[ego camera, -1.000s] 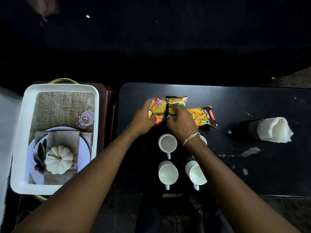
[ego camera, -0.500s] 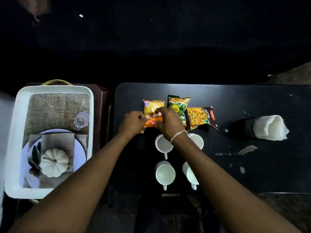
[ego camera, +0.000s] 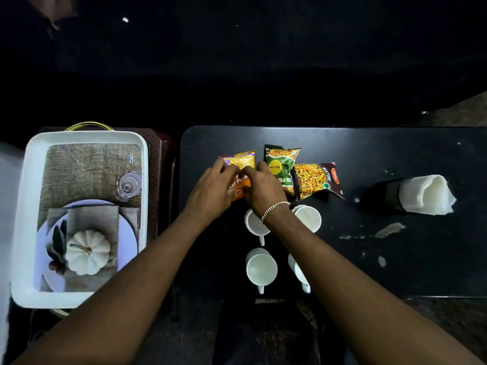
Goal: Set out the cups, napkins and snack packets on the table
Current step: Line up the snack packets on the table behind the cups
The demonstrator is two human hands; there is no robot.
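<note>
Three snack packets (ego camera: 282, 169) lie beyond four white cups (ego camera: 261, 268); napkins (ego camera: 428, 194) right.

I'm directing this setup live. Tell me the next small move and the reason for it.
Probably lay the orange-and-yellow snack packet flat and let go. Both the left hand and right hand have a grip on it, left of the green snack packet, so it would start the row.

The surface (ego camera: 395, 259) is black with pale scuffs. On it lie a yellow-and-orange packet (ego camera: 243, 164), a green packet (ego camera: 280, 160) and a maroon-edged yellow packet (ego camera: 316, 177). The cups (ego camera: 261, 268) and napkins (ego camera: 427, 193) are white. Beside the surface's left edge, a white tray (ego camera: 23, 206) bears a burlap-and-pumpkin print.
</note>
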